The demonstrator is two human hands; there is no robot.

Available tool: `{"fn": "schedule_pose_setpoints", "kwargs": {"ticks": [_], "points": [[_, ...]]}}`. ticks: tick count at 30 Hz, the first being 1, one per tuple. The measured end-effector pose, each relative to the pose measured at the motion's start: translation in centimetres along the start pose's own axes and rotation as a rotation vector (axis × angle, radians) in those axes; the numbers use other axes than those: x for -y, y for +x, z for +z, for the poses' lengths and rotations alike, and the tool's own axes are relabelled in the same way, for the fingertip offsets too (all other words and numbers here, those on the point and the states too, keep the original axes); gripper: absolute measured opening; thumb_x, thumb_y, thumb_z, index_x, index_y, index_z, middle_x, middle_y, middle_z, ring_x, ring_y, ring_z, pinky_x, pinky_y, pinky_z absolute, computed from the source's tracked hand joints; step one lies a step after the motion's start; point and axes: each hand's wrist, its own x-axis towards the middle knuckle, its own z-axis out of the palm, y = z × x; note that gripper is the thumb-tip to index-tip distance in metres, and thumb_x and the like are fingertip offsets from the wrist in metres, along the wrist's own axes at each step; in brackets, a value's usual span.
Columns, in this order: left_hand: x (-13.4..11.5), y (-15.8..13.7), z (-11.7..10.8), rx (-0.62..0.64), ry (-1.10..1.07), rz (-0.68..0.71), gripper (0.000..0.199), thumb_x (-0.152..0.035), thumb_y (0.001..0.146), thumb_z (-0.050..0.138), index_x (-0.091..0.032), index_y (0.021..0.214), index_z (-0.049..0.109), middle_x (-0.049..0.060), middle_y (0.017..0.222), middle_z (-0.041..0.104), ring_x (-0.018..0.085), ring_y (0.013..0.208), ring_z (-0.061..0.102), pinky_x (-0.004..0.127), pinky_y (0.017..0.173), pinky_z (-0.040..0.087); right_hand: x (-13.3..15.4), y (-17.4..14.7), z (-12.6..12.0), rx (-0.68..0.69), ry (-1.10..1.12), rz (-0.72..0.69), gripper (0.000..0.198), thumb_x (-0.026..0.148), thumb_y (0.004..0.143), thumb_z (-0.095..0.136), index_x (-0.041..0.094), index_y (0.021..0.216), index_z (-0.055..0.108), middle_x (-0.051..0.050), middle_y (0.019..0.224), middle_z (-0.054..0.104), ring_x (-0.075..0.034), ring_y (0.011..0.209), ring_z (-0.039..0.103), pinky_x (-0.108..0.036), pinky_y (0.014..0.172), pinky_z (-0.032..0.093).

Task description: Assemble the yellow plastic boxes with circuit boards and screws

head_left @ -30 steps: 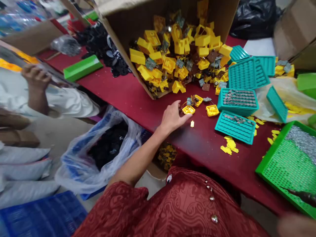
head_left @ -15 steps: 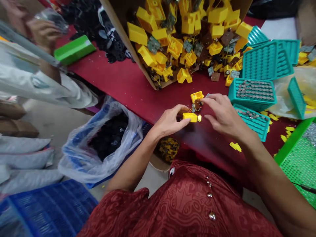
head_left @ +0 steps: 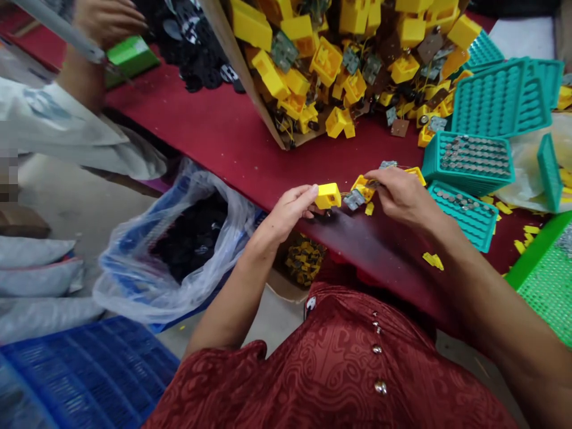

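Observation:
My left hand point(head_left: 292, 208) is closed on a yellow plastic casing point(head_left: 328, 195), thumb on top, with a small dark round part below it. Just to its right is a grey square board point(head_left: 354, 199), and thin wires show between board and casing. My right hand point(head_left: 397, 190) has its fingers pinched at a second yellow casing point(head_left: 364, 188); what lies between the fingertips is hidden. Behind the right hand, another yellow casing point(head_left: 416, 174) and a grey board point(head_left: 388, 164) show in part. A small yellow piece point(head_left: 369, 208) lies below the second casing.
A tipped cardboard box point(head_left: 250, 77) spills yellow casings with wired boards. Teal trays point(head_left: 467, 223) hold round metal pieces at right, beside a green basket point(head_left: 531, 280). A plastic-lined blue bin point(head_left: 134, 244) stands left. A co-worker's hand point(head_left: 109, 21) is near a green container point(head_left: 131, 59).
My left hand has drawn left and up with the yellow casing. My right hand's fingers have come together, and further casings and boards now show around it. The co-worker's hand has shifted right and up.

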Motion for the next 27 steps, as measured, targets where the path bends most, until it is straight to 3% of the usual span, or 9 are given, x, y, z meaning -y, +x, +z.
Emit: {"fn": "schedule_pose_setpoints", "kwargs": {"ticks": [3, 6, 8, 10, 13, 18, 21, 24, 27], "points": [[0.0, 0.2, -0.1, -0.036, -0.056, -0.031, 0.052, -0.067, 0.091, 0.075, -0.015, 0.086, 0.073, 0.009, 0.081, 0.079, 0.013, 0.071, 0.072, 0.018, 0.058, 0.050, -1.1, 0.6, -1.2, -0.036, -0.067, 0.180, 0.043, 0.013, 0.096, 0.045, 0.016, 0.130, 0.072, -0.017, 0.125, 0.074, -0.032, 0.114, 0.069, -0.048, 0.103, 0.053], [-0.2, 0.2, 0.3, -0.093, -0.084, -0.087, 0.041, -0.051, 0.102, 0.068, -0.014, 0.087, 0.071, 0.009, 0.080, 0.079, 0.011, 0.065, 0.071, 0.016, 0.056, 0.050, -1.1, 1.2, -2.0, -0.081, -0.191, 0.313, 0.051, 0.012, 0.090, 0.056, 0.010, 0.141, 0.066, -0.023, 0.137, 0.067, -0.038, 0.127, 0.062, -0.054, 0.111, 0.047], [-0.5, 0.1, 0.7, -0.134, -0.095, -0.131, 0.033, -0.041, 0.107, 0.062, -0.013, 0.093, 0.070, 0.008, 0.079, 0.079, 0.009, 0.060, 0.071, 0.015, 0.052, 0.049, 0.0, 1.3, -1.9, -0.110, -0.232, 0.271, 0.053, 0.011, 0.090, 0.059, 0.010, 0.142, 0.064, -0.024, 0.142, 0.062, -0.039, 0.131, 0.057, -0.054, 0.113, 0.045], [-0.8, -0.1, 1.1, -0.163, -0.101, -0.160, 0.026, -0.034, 0.109, 0.058, -0.011, 0.103, 0.070, 0.007, 0.081, 0.079, 0.008, 0.056, 0.070, 0.015, 0.049, 0.047, 1.7, 1.0, -1.3, -0.105, -0.225, 0.155, 0.043, 0.014, 0.095, 0.056, 0.012, 0.136, 0.066, -0.022, 0.138, 0.062, -0.036, 0.126, 0.057, -0.053, 0.110, 0.046], [-1.0, -0.4, 1.5, -0.167, -0.111, -0.158, 0.025, -0.029, 0.110, 0.056, -0.012, 0.123, 0.068, 0.006, 0.087, 0.081, 0.009, 0.055, 0.073, 0.014, 0.046, 0.047, 4.3, 0.5, 0.6, 0.008, -0.179, 0.044, 0.034, 0.022, 0.101, 0.056, 0.011, 0.130, 0.069, -0.020, 0.130, 0.065, -0.033, 0.117, 0.057, -0.050, 0.106, 0.049], [-0.8, -1.1, 1.8, -0.130, -0.122, -0.102, 0.031, -0.033, 0.109, 0.058, -0.016, 0.133, 0.068, 0.005, 0.095, 0.081, 0.011, 0.066, 0.078, 0.014, 0.050, 0.052, 5.6, 0.4, 3.3, 0.126, -0.212, 0.153, 0.036, 0.024, 0.102, 0.055, 0.007, 0.131, 0.069, -0.024, 0.135, 0.063, -0.037, 0.121, 0.052, -0.050, 0.102, 0.047], [-0.6, -1.5, 2.1, -0.089, -0.178, -0.119, 0.034, -0.039, 0.103, 0.067, -0.016, 0.128, 0.070, 0.006, 0.096, 0.080, 0.011, 0.065, 0.076, 0.015, 0.052, 0.053, 5.2, 0.2, 3.6, 0.108, -0.183, 0.157, 0.033, 0.022, 0.102, 0.051, 0.009, 0.127, 0.070, -0.022, 0.131, 0.065, -0.035, 0.119, 0.052, -0.048, 0.103, 0.046], [-0.5, -1.7, 2.6, -0.079, -0.190, -0.102, 0.049, -0.035, 0.082, 0.088, -0.014, 0.122, 0.069, 0.004, 0.097, 0.078, 0.010, 0.066, 0.073, 0.016, 0.051, 0.051, 5.0, -0.5, 3.2, 0.060, -0.145, 0.129, 0.032, 0.023, 0.101, 0.052, 0.010, 0.124, 0.071, -0.021, 0.129, 0.065, -0.033, 0.114, 0.053, -0.046, 0.102, 0.047], [-0.2, -1.7, 3.2, -0.118, -0.094, -0.062, 0.069, -0.028, 0.066, 0.095, -0.013, 0.127, 0.066, 0.004, 0.095, 0.077, 0.012, 0.067, 0.070, 0.019, 0.053, 0.050, 5.3, -1.6, 2.4, 0.021, -0.139, 0.132, 0.033, 0.023, 0.100, 0.053, 0.009, 0.124, 0.071, -0.022, 0.127, 0.065, -0.033, 0.112, 0.053, -0.046, 0.099, 0.048]]}}
